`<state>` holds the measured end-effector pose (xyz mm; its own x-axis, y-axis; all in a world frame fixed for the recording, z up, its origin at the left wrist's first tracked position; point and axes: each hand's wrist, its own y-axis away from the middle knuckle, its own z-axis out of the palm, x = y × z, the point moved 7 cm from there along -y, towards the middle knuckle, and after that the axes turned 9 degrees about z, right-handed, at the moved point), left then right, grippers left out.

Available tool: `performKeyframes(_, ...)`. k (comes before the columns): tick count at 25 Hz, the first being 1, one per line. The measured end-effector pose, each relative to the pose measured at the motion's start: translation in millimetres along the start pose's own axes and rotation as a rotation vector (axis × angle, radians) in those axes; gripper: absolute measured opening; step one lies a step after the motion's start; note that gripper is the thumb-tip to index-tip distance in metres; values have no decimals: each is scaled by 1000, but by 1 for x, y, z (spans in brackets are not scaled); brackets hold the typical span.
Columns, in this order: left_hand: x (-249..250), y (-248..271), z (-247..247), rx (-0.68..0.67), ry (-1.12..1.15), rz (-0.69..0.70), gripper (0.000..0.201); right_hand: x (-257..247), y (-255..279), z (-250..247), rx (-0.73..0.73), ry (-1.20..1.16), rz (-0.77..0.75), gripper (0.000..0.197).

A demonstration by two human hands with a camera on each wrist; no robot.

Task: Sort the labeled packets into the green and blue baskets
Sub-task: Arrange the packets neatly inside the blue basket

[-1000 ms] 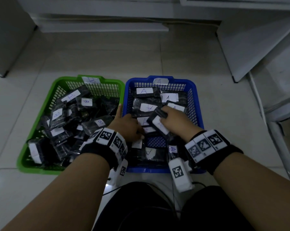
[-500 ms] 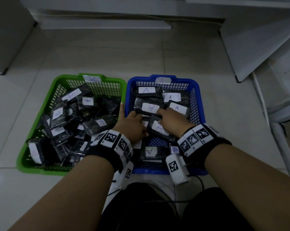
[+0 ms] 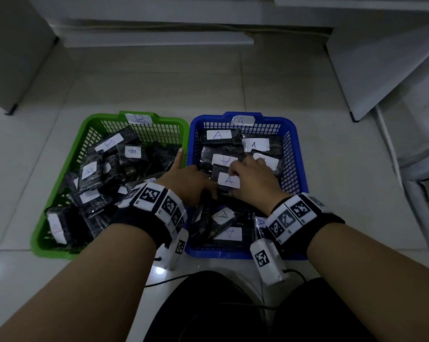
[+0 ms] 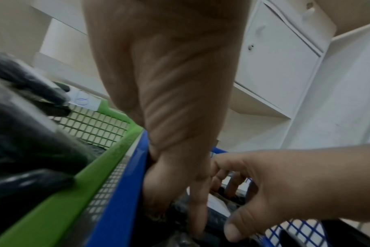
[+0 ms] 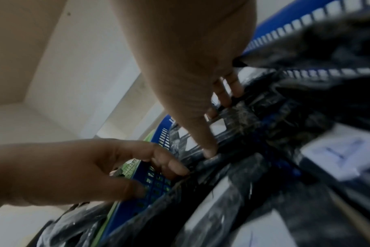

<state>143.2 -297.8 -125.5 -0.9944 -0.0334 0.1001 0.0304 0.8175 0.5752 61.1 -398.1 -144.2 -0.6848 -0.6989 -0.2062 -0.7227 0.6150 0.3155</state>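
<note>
The green basket (image 3: 57,253), tagged B, stands on the left and holds several black packets with B labels. The blue basket (image 3: 301,166), tagged A, stands beside it with several A packets. Both hands are inside the blue basket. My right hand (image 3: 248,178) lies over a black packet labeled A (image 3: 229,180) on top of the pile, with its fingers at the far edge and its thumb at the near edge. My left hand (image 3: 198,186) sits by the basket's left wall. Its fingers (image 4: 197,208) point down among dark packets and its thumb reaches the rim. What its fingertips touch is hidden.
Light floor tiles surround the baskets. White cabinet fronts (image 3: 159,11) run along the back, and a leaning white panel (image 3: 381,65) and a metal frame (image 3: 420,183) stand to the right. My knees are just behind the baskets' near edges.
My right hand has brought the A packet from a raised, tilted hold down flat onto the pile and a little leftward. The left hand has stayed by the blue basket's left wall.
</note>
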Motion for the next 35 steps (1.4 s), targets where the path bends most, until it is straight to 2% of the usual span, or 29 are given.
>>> performKeyframes(2, 4, 1, 0, -61, -62, 45, 37, -2, 3, 10, -71, 19, -14, 43)
performKeyframes(6, 11, 0, -5, -86, -147, 84, 49, -21, 1, 11, -166, -224, -167, 38)
performKeyframes(9, 14, -4, 3, -159, -132, 108, 55, -12, 2, 0, -129, -276, -84, 28)
performKeyframes(11, 17, -8, 3, -157, -137, 117, 51, -4, 9, 0, -156, -165, -81, 23)
performKeyframes(12, 18, -9, 2, -156, -151, 122, 49, -5, 16, 7, -242, -81, -120, 28)
performKeyframes(14, 20, -10, 1, -171, -181, 130, 44, -8, 32, 27, -421, 115, -197, 52)
performKeyframes(15, 21, -10, 0, -183, -192, 133, 41, -8, 38, 35, -451, 211, -210, 62)
performKeyframes(17, 21, -10, 1, -204, -205, 140, 34, -12, 40, 43, -412, 337, -213, 71)
performKeyframes(19, 17, -10, 3, -194, -160, 138, 28, -14, 41, 41, -381, 334, -201, 70)
performKeyframes(24, 2, -9, 3, -19, 70, 205, 30, -2, 37, 18, -403, 206, -196, 63)
performKeyframes(26, -5, -11, 0, 73, 225, 253, 30, 9, 32, 5, -416, 175, -156, 60)
performKeyframes(28, -12, -12, -8, 155, 443, 273, 22, 22, 24, -12, -361, 93, -84, 61)
performKeyframes(30, -22, -11, -16, 227, 607, 185, 13, 33, 14, -29, -236, -25, -11, 63)
performKeyframes(32, -32, -11, -27, 355, 670, 67, 6, 40, 9, -35, -154, -123, 71, 64)
performKeyframes(34, -37, -15, -33, 455, 618, -45, 11, 45, 8, -32, -118, -157, 139, 64)
performKeyframes(35, -39, -18, -33, 461, 549, -111, 16, 49, 9, -31, -92, -161, 173, 61)
